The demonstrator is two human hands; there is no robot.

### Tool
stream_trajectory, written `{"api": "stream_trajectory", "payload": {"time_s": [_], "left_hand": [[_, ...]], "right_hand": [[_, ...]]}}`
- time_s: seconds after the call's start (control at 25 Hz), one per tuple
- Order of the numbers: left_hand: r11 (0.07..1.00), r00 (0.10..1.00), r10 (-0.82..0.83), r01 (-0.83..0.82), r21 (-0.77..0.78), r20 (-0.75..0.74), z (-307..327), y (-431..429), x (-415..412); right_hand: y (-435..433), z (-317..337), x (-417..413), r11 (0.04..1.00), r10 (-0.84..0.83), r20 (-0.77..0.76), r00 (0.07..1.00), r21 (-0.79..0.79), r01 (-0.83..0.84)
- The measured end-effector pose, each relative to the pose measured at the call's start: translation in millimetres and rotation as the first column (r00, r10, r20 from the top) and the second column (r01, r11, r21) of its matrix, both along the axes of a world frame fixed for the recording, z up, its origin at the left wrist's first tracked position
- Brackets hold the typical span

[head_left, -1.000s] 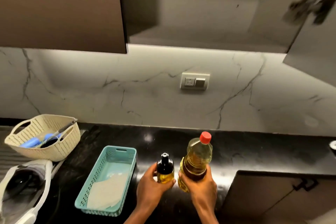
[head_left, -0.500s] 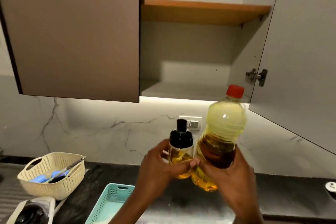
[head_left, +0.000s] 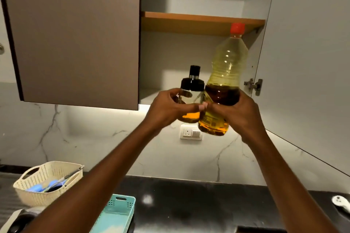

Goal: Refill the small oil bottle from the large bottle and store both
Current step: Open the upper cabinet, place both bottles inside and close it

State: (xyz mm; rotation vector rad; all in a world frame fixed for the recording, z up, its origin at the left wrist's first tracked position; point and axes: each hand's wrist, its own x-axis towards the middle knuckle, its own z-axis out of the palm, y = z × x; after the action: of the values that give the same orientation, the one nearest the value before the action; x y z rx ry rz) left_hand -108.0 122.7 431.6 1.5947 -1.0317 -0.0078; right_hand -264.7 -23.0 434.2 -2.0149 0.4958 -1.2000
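so both bottles are up in the air in front of the open cabinet (head_left: 198, 53), just below its orange shelf (head_left: 200, 21). left hand (head_left: 166, 109) has its fingers (head_left: 191, 107) wrapped round the small oil bottle (head_left: 191, 98), black cap on, amber oil sitting low in it. right hand (head_left: 240, 113) is clenched round the lower half of the large bottle (head_left: 225, 81), red cap on, leaning a bit, its cap level with the cabinet shelf edge. the two bottles touch side by side. below the cabinet there's a wall socket (head_left: 191, 134), and down on the dark desk (head_left: 189, 204) a teal basket (head_left: 117, 213) and a cream basket (head_left: 47, 183) off to the left of it.
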Motion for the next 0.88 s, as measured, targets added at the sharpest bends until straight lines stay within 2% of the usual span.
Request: {"api": "stream_trajectory", "payload": {"time_s": [0.16, 0.32, 0.44, 0.88], "left_hand": [[0.999, 0.999, -0.038, 0.038, 0.019, -0.019, 34.1, -31.1, 36.4], [0.998, 0.996, -0.059, 0.06, 0.021, -0.066, 44.6, -67.7, 89.8], [0.997, 0.995, -0.077, 0.077, -0.001, -0.069, 41.0, -94.7, 121.2], [0.998, 0.999, 0.044, -0.045, -0.049, -0.01, 11.6, -155.5, 211.7]], "right_hand": [[-34.8, 26.5, 41.1, 0.999, 0.043, 0.04, 0.998, 0.017, -0.044], [-67.5, 36.6, 95.6, 1.0, -0.001, 0.026, 1.0, 0.001, 0.001], [-90.2, 37.2, 129.4, 0.999, -0.054, -0.006, 0.999, -0.007, 0.054], [-141.3, 20.1, 218.3, 0.993, -0.117, -0.016, 0.993, -0.02, 0.117]]}}
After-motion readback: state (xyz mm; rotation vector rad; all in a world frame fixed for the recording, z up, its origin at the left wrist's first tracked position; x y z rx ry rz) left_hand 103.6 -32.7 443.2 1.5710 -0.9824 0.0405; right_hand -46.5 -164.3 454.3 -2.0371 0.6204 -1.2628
